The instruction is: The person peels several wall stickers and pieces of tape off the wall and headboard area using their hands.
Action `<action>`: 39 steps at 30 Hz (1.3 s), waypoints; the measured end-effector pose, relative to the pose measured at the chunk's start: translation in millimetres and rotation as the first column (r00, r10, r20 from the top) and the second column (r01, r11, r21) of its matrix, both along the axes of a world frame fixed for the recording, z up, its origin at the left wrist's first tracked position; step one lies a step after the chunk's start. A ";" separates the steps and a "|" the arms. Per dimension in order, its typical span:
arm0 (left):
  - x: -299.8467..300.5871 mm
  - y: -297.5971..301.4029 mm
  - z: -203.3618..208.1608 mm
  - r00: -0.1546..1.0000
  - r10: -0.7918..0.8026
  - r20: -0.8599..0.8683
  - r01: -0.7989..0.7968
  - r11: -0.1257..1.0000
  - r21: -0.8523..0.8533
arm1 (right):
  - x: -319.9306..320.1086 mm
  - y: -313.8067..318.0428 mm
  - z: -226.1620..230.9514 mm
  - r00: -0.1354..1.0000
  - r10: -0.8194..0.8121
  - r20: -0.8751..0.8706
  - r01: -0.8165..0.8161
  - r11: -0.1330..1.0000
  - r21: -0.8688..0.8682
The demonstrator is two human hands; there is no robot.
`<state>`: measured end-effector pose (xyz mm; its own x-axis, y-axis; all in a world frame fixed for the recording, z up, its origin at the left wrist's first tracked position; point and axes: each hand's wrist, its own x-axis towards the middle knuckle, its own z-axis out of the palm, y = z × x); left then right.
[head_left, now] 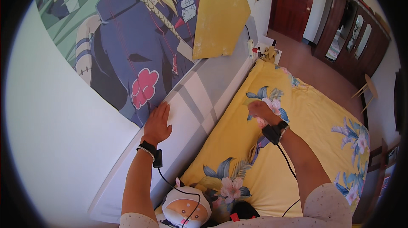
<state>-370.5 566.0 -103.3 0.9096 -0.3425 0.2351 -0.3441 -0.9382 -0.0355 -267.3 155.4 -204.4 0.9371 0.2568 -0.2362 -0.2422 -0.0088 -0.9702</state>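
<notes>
My left hand (pixel 157 124) lies flat with fingers extended at the lower edge of a large cartoon wall poster (pixel 123 54), where it meets the top of the pale grey headboard (pixel 191 113). Over the poster's right part hangs a plain yellow sheet (pixel 221 15), its lower edge near the headboard top. My right hand (pixel 260 110) is held over the bed with its fingers curled closed. A yellowish bit shows beside those fingers, but what they hold, if anything, is unclear against the bedding. Both wrists wear dark bands with cables.
Yellow flowered bedding (pixel 306 143) covers the bed. A plush toy (pixel 187 206) sits at its near end, beside my left forearm. Beyond the far end are a power strip (pixel 250 47) and a small soft toy (pixel 270 54). A wooden stool (pixel 365 90), wardrobe (pixel 352 28) and door (pixel 293 3) stand farther off.
</notes>
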 end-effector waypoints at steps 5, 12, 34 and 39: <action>8.8 -1.9 2.6 1.000 0.010 -0.021 -0.010 1.000 0.005 | 73.7 70.9 29.4 0.928 0.003 0.372 0.102 0.960 -0.260; 16.0 -10.2 -0.2 1.000 0.003 -0.024 -0.002 1.000 0.017 | 143.0 151.0 63.2 0.846 -0.225 0.484 0.397 0.871 -0.289; 15.3 -2.7 -7.0 1.000 -0.030 0.005 0.029 0.995 0.094 | 181.5 121.1 100.2 0.405 -0.154 0.901 0.648 0.743 -0.164; 9.9 0.8 -13.4 1.000 -0.021 0.011 0.020 0.996 0.092 | 138.3 91.1 137.8 0.479 -0.301 0.824 0.562 0.827 -0.025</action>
<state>-360.6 566.8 -116.7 0.8994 -0.3819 0.2127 -0.3625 -0.9235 -0.1253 -129.1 246.5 -66.6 0.7527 -0.1823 0.6327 0.5330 -0.3953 -0.7481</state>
